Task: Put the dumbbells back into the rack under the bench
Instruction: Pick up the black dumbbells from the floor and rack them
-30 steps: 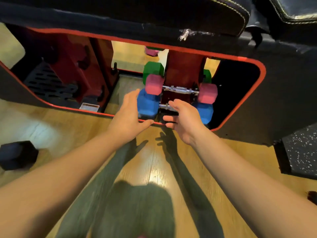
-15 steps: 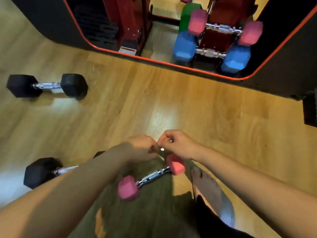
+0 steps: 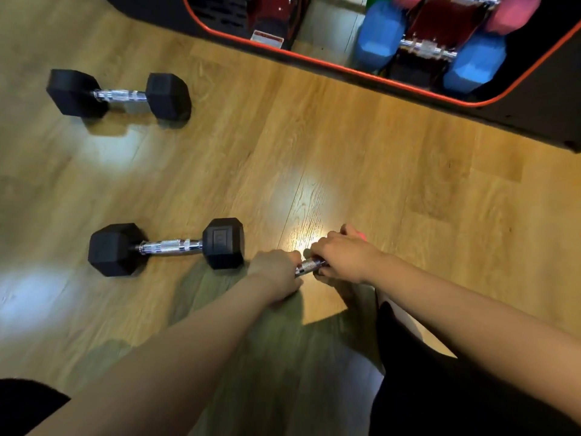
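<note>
Low at about 6 o'clock, left hand (image 3: pixel 276 272) and right hand (image 3: pixel 341 258) both clamped around the knurled chrome handle of a small pink-headed dumbbell (image 3: pixel 309 265), fists nearly touching, only a short stretch of bar showing between them. A sliver of pink head peeking out past the right hand's knuckles; the other head hidden under the left hand. Whether lifted or resting on the pale wooden plank floor (image 3: pixel 361 158), cannot tell.

Two black hexagonal rubber dumbbells with chrome handles lying loose on the floor: one (image 3: pixel 166 245) at 9 o'clock, just beside the left hand, its near head almost touching the wrist; the other (image 3: pixel 118 94) farther off at 10 o'clock, well apart from the first, roughly parallel to it.

At 1 o'clock, the red-trimmed black opening of the rack (image 3: pixel 377 77) under the bench. Inside, one blue hexagonal dumbbell (image 3: pixel 427 50) seated across a dark red upright, both heads visible; above it, cut by the top edge, one pink dumbbell (image 3: pixel 512 14), blurred. A hint of green beyond, too cropped to count.
</note>
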The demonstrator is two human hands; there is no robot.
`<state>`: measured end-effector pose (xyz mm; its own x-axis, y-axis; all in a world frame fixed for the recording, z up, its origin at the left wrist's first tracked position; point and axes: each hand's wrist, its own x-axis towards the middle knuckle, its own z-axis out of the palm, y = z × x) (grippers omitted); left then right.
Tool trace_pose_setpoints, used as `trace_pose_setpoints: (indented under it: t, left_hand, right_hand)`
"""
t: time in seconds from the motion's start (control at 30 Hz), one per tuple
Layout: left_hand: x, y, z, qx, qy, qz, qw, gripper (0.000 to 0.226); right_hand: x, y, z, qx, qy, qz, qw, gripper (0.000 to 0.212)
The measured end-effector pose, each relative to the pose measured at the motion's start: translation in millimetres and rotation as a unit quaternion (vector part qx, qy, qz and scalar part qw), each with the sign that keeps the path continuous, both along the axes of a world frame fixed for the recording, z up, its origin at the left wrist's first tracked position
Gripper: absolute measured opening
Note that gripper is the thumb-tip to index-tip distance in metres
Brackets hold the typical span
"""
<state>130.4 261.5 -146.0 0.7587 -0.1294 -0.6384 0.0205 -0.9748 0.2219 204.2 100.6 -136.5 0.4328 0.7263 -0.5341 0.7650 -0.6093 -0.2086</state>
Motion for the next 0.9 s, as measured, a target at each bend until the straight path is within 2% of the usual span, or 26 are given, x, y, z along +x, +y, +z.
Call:
trace_pose_setpoints:
  t: [0.8, 0.9]
  left_hand:
    - [-20.4, 3.3, -6.7, -0.02, -0.021, 0.081, 0.996, 0.032]
    - [-27.1, 3.9, -9.6, -0.014, -0.031, 0.118, 0.992, 0.035]
  right_hand:
    - [-7.6, 1.4, -11.8, -0.024, -0.054, 0.008, 0.998, 0.014]
    - [-6.0, 1.3, -10.1, -0.023, -0.048, 0.019, 0.998, 0.015]
